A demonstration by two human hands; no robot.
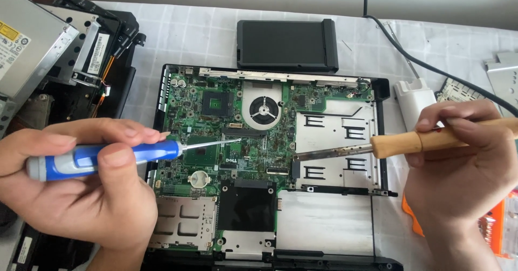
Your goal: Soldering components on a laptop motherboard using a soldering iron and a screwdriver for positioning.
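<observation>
Two tools over motherboard [226,141] edges

A battery [287,44] lay behind the open laptop [270,163]; drive parts [48,50] sat left, a cable [431,66] right.

Left hand [75,184]: wrist cut off by bottom edge; its grip covers most of the blue screwdriver [102,159] handle. Right hand [458,163]: forearm runs out of frame below; wooden-handled soldering iron [377,146] handle end leaves the right edge. Motherboard [226,136] left margin hidden behind left hand; small component markings too fine to tell. Silver drive [27,50] cropped at top left. Orange item [499,228] cropped at right, largely hidden behind right hand.
</observation>
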